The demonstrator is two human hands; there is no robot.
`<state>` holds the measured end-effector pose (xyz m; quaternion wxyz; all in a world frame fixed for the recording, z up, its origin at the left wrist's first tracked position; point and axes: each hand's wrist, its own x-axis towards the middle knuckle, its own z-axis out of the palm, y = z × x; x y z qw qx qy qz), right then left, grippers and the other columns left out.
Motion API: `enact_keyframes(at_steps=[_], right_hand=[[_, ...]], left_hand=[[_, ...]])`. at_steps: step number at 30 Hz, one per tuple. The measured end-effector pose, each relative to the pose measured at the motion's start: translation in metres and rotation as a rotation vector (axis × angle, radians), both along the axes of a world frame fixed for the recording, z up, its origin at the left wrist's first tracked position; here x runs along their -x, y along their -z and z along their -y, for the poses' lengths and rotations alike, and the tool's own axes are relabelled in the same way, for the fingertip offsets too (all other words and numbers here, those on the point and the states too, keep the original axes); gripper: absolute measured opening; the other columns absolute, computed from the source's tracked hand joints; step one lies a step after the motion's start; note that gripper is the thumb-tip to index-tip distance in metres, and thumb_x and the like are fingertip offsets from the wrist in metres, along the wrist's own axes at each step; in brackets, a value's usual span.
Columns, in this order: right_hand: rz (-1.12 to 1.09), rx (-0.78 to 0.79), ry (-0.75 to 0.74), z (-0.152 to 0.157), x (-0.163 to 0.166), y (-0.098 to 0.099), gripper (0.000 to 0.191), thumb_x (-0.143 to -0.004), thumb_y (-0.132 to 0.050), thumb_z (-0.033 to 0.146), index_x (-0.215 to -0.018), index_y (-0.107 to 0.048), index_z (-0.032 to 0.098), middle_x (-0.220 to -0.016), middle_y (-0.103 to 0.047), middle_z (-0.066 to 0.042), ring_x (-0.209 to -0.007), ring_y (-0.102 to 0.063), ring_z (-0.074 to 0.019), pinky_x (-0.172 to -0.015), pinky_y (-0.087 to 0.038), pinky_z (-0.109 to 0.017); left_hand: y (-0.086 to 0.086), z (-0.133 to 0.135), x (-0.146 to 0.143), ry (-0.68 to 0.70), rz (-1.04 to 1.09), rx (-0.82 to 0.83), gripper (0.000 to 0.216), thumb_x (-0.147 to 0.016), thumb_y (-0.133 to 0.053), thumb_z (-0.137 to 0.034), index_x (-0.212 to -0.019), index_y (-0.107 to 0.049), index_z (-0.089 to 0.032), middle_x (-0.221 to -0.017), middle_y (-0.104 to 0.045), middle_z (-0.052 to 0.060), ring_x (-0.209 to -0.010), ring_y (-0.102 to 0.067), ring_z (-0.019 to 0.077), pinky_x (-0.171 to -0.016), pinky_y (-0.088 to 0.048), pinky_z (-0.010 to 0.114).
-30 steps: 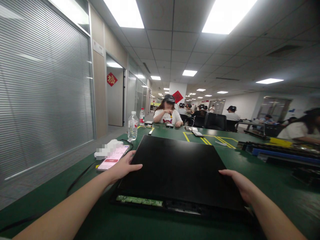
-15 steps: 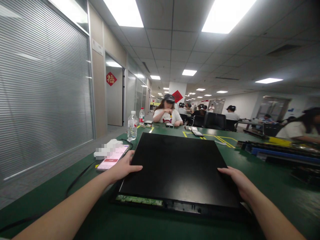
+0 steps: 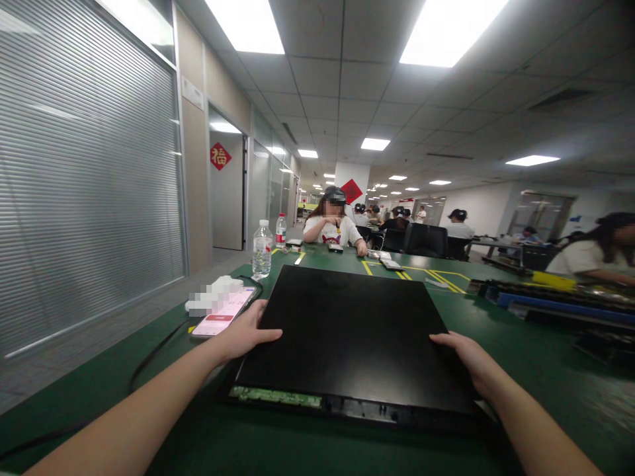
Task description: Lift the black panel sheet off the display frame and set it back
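On the green table [image 3: 89, 396], both hands, left hand [image 3: 243, 334] and right hand [image 3: 466, 360], grip the black panel [image 3: 347, 330], fingers spread.

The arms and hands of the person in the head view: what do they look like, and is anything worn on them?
Both forearms are bare as far as the picture shows: no sleeves, no gloves. The left hand and the right hand show no ring, and no watch or band shows on the wrists. The fingers are slim. The nails are too small to judge.
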<state>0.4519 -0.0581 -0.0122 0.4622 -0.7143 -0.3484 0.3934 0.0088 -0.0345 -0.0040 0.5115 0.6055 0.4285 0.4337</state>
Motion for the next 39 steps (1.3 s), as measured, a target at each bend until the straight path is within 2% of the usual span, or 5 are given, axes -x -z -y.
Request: enact_keyframes(at_steps=[5,10,17,24,39], right_hand=[[0.012,0.001,-0.042,0.001,0.002,0.0,0.062,-0.062,-0.067,0.043,-0.118,-0.054,0.019,-0.091,-0.07,-0.011,-0.077,-0.066,-0.0252,-0.064,-0.052,-0.035],[-0.006,0.005,-0.001,0.001,0.003,0.0,0.075,-0.06,-0.069,0.042,-0.126,-0.045,0.018,-0.091,-0.07,-0.011,-0.077,-0.066,-0.0249,-0.064,-0.052,-0.035],[-0.023,0.003,-0.064,0.004,0.006,-0.003,0.053,-0.063,-0.067,0.04,-0.111,-0.057,0.019,-0.085,-0.071,-0.01,-0.075,-0.066,-0.025,-0.063,-0.052,-0.034],[0.007,0.023,-0.002,0.001,0.002,-0.001,0.066,-0.06,-0.07,0.042,-0.119,-0.051,0.019,-0.091,-0.07,-0.011,-0.08,-0.066,-0.0263,-0.066,-0.052,-0.036],[-0.072,0.007,-0.057,0.009,0.014,-0.009,0.047,-0.064,-0.068,0.035,-0.107,-0.059,0.018,-0.084,-0.071,-0.011,-0.075,-0.067,-0.0255,-0.064,-0.052,-0.036]], left_hand=[[0.002,-0.002,0.001,0.003,0.001,-0.009,0.06,-0.06,-0.076,-0.026,-0.109,-0.042,-0.019,-0.126,-0.055,0.013,-0.123,-0.045,0.0274,-0.104,-0.035,0.043],[0.001,-0.001,0.0,0.018,-0.003,0.001,0.06,-0.061,-0.075,-0.025,-0.11,-0.041,-0.019,-0.127,-0.054,0.014,-0.123,-0.045,0.0272,-0.105,-0.034,0.043],[0.0,0.001,0.0,0.011,-0.003,0.022,0.062,-0.06,-0.076,-0.027,-0.111,-0.041,-0.019,-0.128,-0.054,0.014,-0.123,-0.044,0.0274,-0.105,-0.035,0.043],[0.0,0.0,0.0,-0.006,0.014,0.01,0.063,-0.058,-0.078,-0.027,-0.111,-0.044,-0.019,-0.127,-0.055,0.014,-0.124,-0.043,0.0288,-0.106,-0.032,0.045],[0.004,-0.002,0.001,0.004,0.029,0.015,0.061,-0.059,-0.077,-0.03,-0.11,-0.044,-0.019,-0.128,-0.055,0.013,-0.123,-0.045,0.0276,-0.103,-0.037,0.043]])
